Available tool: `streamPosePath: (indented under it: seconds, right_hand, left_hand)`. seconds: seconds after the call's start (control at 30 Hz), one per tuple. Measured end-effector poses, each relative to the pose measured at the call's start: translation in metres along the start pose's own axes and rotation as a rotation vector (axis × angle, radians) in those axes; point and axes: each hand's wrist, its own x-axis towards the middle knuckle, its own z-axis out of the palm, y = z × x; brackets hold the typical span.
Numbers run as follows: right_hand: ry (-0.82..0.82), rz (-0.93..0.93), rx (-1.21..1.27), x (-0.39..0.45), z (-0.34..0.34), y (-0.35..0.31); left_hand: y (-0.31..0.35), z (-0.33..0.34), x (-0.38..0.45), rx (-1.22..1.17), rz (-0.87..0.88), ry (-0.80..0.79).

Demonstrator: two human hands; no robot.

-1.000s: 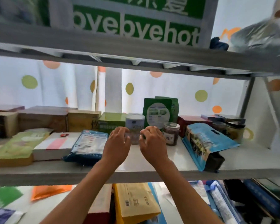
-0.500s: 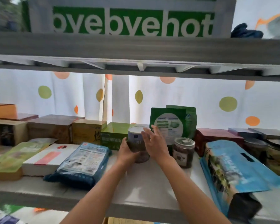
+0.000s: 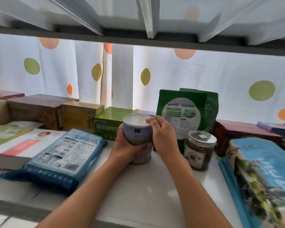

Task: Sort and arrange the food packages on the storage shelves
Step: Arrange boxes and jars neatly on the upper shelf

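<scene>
A grey-purple can [image 3: 137,137] with a pale lid stands upright mid-shelf [image 3: 148,186], just in front of a green box [image 3: 110,122]. Two green pouches [image 3: 182,116] stand upright behind a clear jar [image 3: 198,150] with dark contents. A blue bag [image 3: 59,155] lies flat to the left, and a blue scenic bag [image 3: 260,178] lies at the right.

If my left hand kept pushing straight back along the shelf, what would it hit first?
Probably the green box right behind the can that the left hand holds; depth between them is unclear.
</scene>
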Motion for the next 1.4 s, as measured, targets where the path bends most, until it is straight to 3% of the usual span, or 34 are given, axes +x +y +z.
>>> streamPosePath:
  seconds: [0.1, 0.23, 0.4, 0.67, 0.77, 0.97, 1.27, 1.4]
  right_hand:
    - [-0.036, 0.028, 0.010, -0.002, -0.004, -0.007]
    - [-0.114, 0.002, -0.155, -0.008, -0.006, -0.012]
    - [-0.133, -0.110, -0.311, -0.014, -0.005, -0.008]
    - [-0.080, -0.134, -0.235, -0.011, -0.009, -0.005]
    - [-0.080, -0.064, -0.098, -0.008, -0.015, -0.006]
    - [-0.157, 0.020, 0.084, -0.007, -0.043, -0.011]
    - [-0.102, -0.039, -0.098, -0.010, -0.033, -0.008]
    - [-0.096, -0.048, -0.113, -0.011, -0.031, -0.005]
  left_hand:
    - [0.004, 0.000, -0.003, 0.053, 0.016, 0.011]
    - [0.010, 0.001, -0.012, 0.169, 0.048, 0.028]
    - [0.015, 0.000, -0.020, 0.212, 0.128, 0.051]
    - [0.020, 0.004, -0.029, 0.602, 0.472, 0.235]
    - [0.020, 0.000, -0.028, 0.524, 0.466, 0.138]
    - [0.024, -0.011, -0.032, 0.307, 0.291, -0.164]
    - [0.025, -0.005, -0.035, 0.569, 0.436, 0.011]
    - [0.024, -0.003, -0.034, 0.588, 0.436, 0.016]
